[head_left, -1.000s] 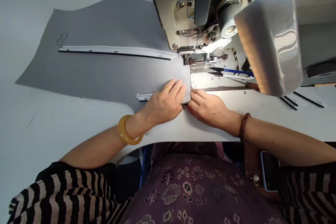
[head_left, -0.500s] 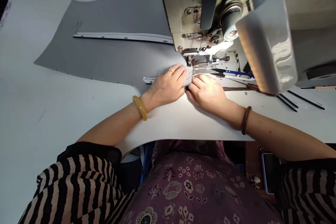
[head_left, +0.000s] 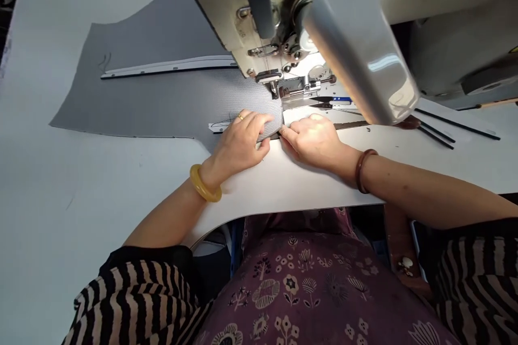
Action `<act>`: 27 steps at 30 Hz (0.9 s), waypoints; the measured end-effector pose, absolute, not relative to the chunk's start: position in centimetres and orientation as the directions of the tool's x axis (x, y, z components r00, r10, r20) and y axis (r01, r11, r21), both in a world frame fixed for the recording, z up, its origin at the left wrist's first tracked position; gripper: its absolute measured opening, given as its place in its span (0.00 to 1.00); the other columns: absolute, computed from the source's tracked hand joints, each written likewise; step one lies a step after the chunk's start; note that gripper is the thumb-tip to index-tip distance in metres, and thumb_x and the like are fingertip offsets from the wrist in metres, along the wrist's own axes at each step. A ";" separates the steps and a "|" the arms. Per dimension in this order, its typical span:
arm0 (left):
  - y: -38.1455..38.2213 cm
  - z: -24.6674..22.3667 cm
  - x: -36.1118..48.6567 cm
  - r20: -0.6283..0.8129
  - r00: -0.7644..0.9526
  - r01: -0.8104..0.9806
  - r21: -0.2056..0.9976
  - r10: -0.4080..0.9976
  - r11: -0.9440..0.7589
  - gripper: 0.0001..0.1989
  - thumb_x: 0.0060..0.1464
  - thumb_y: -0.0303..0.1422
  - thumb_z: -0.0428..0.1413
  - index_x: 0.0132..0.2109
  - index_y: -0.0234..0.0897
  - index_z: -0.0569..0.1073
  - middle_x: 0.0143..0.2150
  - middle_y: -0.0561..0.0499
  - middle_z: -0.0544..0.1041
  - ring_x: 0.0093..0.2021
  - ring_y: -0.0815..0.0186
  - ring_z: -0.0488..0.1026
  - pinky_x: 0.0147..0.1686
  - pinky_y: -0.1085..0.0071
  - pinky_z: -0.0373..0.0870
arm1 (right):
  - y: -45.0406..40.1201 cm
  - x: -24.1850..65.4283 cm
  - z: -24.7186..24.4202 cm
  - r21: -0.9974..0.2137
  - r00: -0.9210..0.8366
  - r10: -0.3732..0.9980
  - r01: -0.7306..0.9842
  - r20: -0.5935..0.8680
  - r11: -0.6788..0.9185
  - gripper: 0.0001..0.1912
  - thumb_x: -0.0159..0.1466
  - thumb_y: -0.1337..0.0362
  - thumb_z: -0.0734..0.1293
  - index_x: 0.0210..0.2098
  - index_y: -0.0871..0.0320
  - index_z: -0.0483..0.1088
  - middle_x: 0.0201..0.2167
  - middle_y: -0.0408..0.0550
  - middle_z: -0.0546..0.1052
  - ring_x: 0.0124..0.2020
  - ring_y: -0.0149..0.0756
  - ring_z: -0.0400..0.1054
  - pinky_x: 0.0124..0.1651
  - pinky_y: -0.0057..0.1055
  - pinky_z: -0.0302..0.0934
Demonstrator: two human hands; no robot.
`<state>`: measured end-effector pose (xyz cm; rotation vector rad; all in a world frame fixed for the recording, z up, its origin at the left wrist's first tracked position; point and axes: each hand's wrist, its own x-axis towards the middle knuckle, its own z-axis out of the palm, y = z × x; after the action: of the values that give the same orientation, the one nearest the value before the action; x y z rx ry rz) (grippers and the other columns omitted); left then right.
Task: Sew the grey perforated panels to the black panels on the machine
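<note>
A large grey fabric panel lies across the white table, its right end under the needle and presser foot of a sewing machine. My left hand, with a ring and a yellow bangle, grips the near edge of that end, fingers on top and thumb at the edge. The edge curves up a little there. Close on the right, my right hand has its fingers curled and pinches the fabric's corner; its fingertips are partly hidden. White strips with dark edges lie on the panel, one partly beneath my left hand.
The sewing machine head and a grey plastic cover overhang the work from above right. Blue-handled thread snips lie right of the needle. Thin black rods rest farther right on the white table.
The view has shifted, so the machine appears farther left. My left fingers have spread from flat on the fabric into a grip at its edge, which now bends up. My right hand stays beside it.
</note>
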<state>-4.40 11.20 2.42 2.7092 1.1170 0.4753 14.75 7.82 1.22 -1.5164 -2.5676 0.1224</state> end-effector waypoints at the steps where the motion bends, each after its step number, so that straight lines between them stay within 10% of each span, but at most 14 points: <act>1: 11.1 2.2 -4.4 0.246 0.677 0.661 0.211 0.693 -0.720 0.16 0.51 0.26 0.52 0.48 0.34 0.72 0.39 0.47 0.75 0.42 0.60 0.72 0.44 0.61 0.72 | 7.8 14.7 1.2 -0.162 -0.466 0.879 0.864 0.100 0.477 0.18 0.68 0.68 0.53 0.36 0.62 0.74 0.23 0.51 0.72 0.28 0.36 0.59 0.33 0.35 0.38; 8: 11.6 1.0 -4.7 0.305 0.786 0.555 0.038 0.538 -0.831 0.17 0.61 0.25 0.46 0.52 0.34 0.74 0.50 0.45 0.78 0.48 0.61 0.73 0.49 0.62 0.72 | 7.7 14.9 1.2 -0.214 -0.458 0.887 0.861 0.063 0.460 0.20 0.67 0.68 0.52 0.35 0.63 0.74 0.24 0.53 0.74 0.26 0.36 0.59 0.32 0.36 0.40; 27: 14.6 0.7 -3.4 0.275 0.742 0.617 0.078 0.612 -0.783 0.17 0.64 0.28 0.43 0.47 0.34 0.76 0.47 0.46 0.79 0.46 0.62 0.74 0.46 0.64 0.71 | 9.7 14.6 2.0 -0.088 -0.446 0.894 0.889 0.049 0.449 0.22 0.68 0.63 0.52 0.46 0.69 0.73 0.29 0.59 0.77 0.30 0.43 0.65 0.34 0.36 0.47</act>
<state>-3.41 14.57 0.72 2.9491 1.0404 0.4560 14.59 9.66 1.97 -1.6030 -2.5980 0.0745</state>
